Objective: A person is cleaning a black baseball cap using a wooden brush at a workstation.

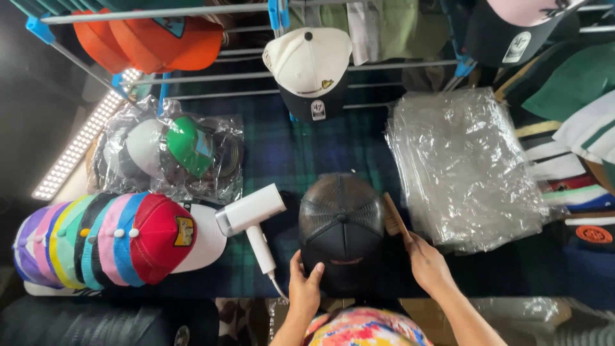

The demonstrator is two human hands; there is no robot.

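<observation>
A black mesh-backed cap (341,221) lies crown-up on the dark plaid cloth (282,154) at the front middle. My left hand (303,287) grips the cap's lower left edge near the brim. My right hand (428,264) rests just right of the cap and holds the handle of a wooden brush (394,218), which lies along the cap's right side. A white hand-held steamer (251,214) with a cord lies to the left of the cap, untouched.
A nested row of colourful caps (109,240) sits at the front left. Bagged caps (170,154) lie behind them, and a stack of clear plastic bags (464,170) lies to the right. More caps (309,67) hang on a rack at the back.
</observation>
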